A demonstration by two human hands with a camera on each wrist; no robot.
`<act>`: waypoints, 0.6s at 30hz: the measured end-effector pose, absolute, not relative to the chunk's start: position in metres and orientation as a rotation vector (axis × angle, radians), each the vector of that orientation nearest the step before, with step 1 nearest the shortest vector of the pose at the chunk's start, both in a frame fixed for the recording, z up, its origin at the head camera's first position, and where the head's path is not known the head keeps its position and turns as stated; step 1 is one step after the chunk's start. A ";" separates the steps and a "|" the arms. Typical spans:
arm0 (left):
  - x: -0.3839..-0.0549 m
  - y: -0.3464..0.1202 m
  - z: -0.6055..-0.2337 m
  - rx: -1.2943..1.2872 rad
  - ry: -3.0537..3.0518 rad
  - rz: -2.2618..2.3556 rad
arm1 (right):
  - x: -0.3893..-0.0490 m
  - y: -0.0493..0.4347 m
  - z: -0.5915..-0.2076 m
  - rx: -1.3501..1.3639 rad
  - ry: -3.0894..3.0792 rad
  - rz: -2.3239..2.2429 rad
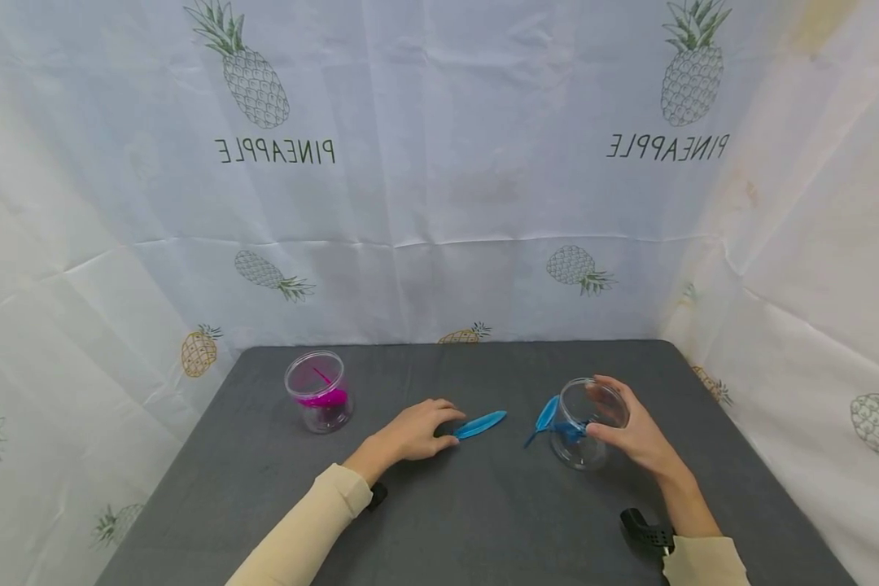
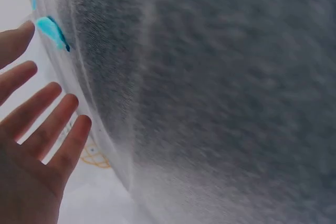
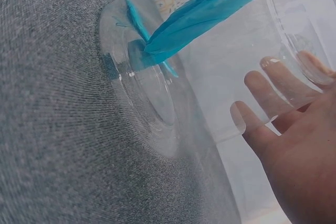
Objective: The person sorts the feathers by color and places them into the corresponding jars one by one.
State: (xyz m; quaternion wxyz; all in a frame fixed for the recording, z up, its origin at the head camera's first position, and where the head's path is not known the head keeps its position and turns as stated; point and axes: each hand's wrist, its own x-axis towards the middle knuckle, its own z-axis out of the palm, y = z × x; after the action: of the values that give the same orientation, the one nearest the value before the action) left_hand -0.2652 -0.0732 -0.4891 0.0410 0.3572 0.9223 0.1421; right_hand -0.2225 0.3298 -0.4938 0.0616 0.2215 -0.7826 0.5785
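Observation:
My left hand (image 1: 417,431) reaches low over the dark table, thumb and fingers spread just left of a blue feather (image 1: 481,425). That feather (image 2: 51,32) shows beyond the thumb in the left wrist view, where the left fingers are extended. My right hand (image 1: 633,431) grips a clear round jar (image 1: 582,462) near its rim, thumb on the near side and fingers round the far side. A blue feather (image 3: 210,17) shows through the jar wall in the right wrist view. Another blue feather (image 1: 548,413) lies by the jar's left side, its quill pointing toward me.
A second clear jar (image 1: 325,422) stands at the back left of the table (image 1: 439,505), with a pink feather (image 1: 327,399) inside. Pineapple-printed cloth (image 1: 439,195) hangs behind the table and along both sides.

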 end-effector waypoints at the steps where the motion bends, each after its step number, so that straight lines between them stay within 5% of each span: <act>1: -0.265 -0.075 -0.489 1.088 2.822 0.443 | -0.222 0.330 -0.494 0.668 -2.371 1.742; 18: -0.265 -0.094 -0.493 1.023 2.773 0.492 | -0.222 0.330 -0.493 0.676 -2.371 1.733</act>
State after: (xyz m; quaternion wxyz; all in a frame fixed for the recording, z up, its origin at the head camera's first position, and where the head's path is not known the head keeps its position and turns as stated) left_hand -0.2652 -0.0940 -0.4934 0.0724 0.3406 0.9230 0.1637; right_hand -0.2220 0.3297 -0.4930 0.0641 0.2238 -0.7851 0.5739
